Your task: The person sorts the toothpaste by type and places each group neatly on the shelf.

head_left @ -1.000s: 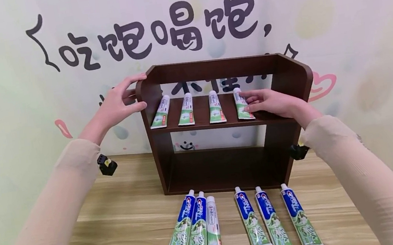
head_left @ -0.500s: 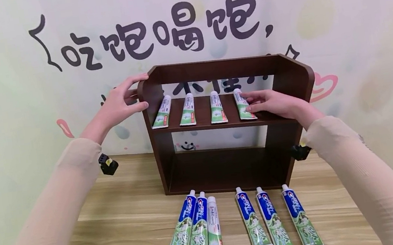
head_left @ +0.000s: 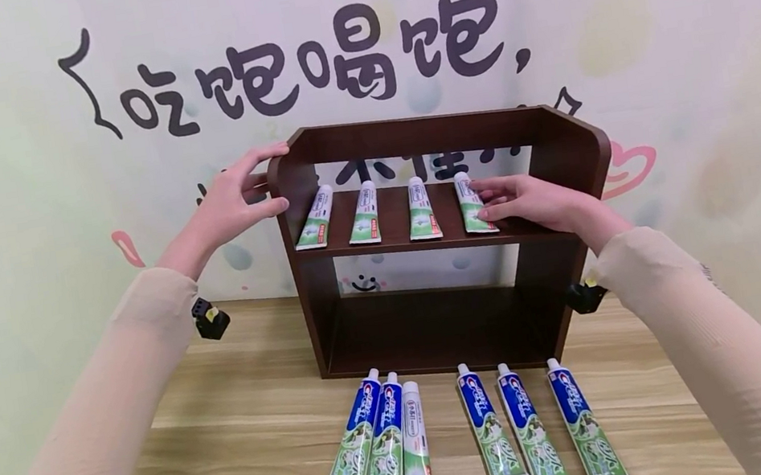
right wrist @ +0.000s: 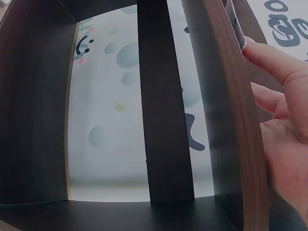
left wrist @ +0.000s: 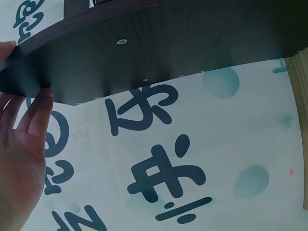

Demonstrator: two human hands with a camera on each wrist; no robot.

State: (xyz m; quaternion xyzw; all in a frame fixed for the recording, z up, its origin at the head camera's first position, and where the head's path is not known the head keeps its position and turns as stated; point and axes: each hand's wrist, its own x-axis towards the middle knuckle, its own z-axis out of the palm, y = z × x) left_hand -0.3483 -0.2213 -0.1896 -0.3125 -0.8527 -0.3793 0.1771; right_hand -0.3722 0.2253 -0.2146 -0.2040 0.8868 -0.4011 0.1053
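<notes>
My left hand (head_left: 229, 198) holds the left side panel of the dark brown shelf (head_left: 418, 242). In the left wrist view its thumb is at one edge of the panel and the fingers (left wrist: 39, 113) touch near the opposite edge. Four-sided and two-tiered, the shelf bears several white-and-green toothpaste tubes in a spaced row, caps to the back. My right hand (head_left: 532, 200) touches the right side of the rightmost toothpaste tube (head_left: 471, 204), its fingers fairly straight. In the right wrist view, the thumb meets that tube's end at the board's edge.
On the wooden table (head_left: 245, 419), blue-and-green toothpaste tubes (head_left: 358, 439) lie before the shelf, some at left and others (head_left: 585, 424) at right. One white-and-green tube (head_left: 414, 444) lies beside the left group. A patterned wall cloth (head_left: 692, 64) with black lettering hangs behind.
The head view has shifted very slightly. Both hands keep their places on the shelf and at the rightmost tube, and the tubes have not visibly moved.
</notes>
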